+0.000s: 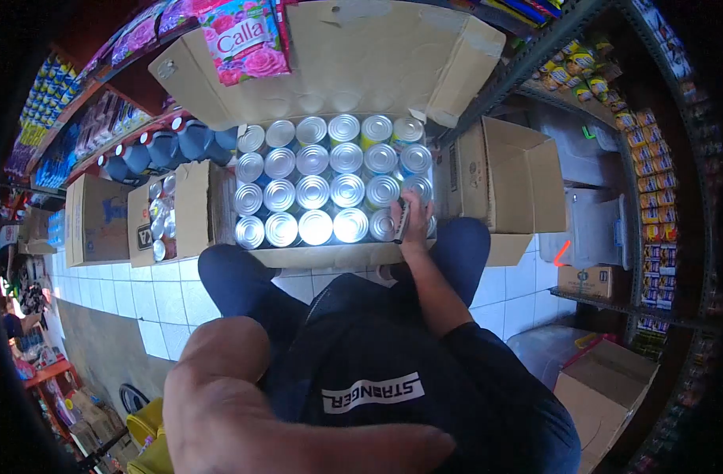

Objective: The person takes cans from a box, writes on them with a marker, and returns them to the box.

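A cardboard box point(330, 254) packed with rows of upright silver-topped cans point(316, 192) stands between the knees. At its near right corner is my right hand point(415, 220), fingers curled round what looks like a black marker point(399, 224) with white lettering. This hand rests over the cans at the right end of the nearer rows. My left hand point(219, 379) is very close to the camera, large and blurred at the lower left. Its fingers are hard to make out, and whether it holds anything does not show.
A raised box flap point(353, 47) stands behind the cans, a Calla packet point(244, 39) hanging over it. Left are open cartons point(97, 221) and blue jugs point(195, 141). On the right are another open carton point(523, 174), a clear plastic bin point(587, 229) and stocked shelves point(654, 205).
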The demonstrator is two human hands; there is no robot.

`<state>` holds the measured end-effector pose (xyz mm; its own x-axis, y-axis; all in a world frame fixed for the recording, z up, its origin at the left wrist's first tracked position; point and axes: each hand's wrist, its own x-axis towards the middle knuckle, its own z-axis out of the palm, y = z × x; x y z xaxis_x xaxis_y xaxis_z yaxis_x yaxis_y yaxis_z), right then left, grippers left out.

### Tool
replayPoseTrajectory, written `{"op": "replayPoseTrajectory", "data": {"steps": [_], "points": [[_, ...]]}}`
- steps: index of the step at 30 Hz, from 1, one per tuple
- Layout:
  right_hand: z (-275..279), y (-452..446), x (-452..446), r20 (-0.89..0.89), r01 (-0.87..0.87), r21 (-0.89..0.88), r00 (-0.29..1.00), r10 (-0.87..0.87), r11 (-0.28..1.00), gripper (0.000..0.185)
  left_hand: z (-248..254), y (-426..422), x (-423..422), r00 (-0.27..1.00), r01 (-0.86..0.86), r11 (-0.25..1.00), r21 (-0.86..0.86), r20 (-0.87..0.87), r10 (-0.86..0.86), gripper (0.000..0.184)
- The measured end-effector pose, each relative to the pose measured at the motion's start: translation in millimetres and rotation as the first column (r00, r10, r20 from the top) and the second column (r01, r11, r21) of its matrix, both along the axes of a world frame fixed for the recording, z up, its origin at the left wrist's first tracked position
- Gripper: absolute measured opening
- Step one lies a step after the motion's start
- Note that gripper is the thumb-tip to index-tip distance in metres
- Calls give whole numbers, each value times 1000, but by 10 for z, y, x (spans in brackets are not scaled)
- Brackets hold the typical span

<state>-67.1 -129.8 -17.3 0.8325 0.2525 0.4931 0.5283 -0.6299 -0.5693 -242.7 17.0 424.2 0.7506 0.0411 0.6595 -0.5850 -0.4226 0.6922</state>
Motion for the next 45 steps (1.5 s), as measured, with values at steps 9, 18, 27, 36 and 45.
{"op": "replayPoseTrajectory", "data": {"steps": [9, 18, 27, 36, 45], "points": [[92, -2, 22, 38, -22, 67, 999, 19, 998, 36, 34, 292, 7, 977, 203, 938, 279, 7, -213, 20], [97, 19, -25, -25, -17, 80, 999, 19, 997, 36, -410, 453, 149, 744, 583, 812, 23, 386, -545, 22], [58, 4, 17, -63, -54, 80, 996, 59, 995, 35, -330, 620, -38, 800, 575, 237, -783, 476, -365, 73], [45, -10, -11, -28, -24, 60, 999, 26, 998, 37, -160, 475, -78, 730, 645, 413, -643, 358, -582, 74], [44, -11, 0, -1, -28, 40, 1000, 28, 999, 34, -155, 390, 114, 727, 662, 526, -534, 286, -625, 74]]}}
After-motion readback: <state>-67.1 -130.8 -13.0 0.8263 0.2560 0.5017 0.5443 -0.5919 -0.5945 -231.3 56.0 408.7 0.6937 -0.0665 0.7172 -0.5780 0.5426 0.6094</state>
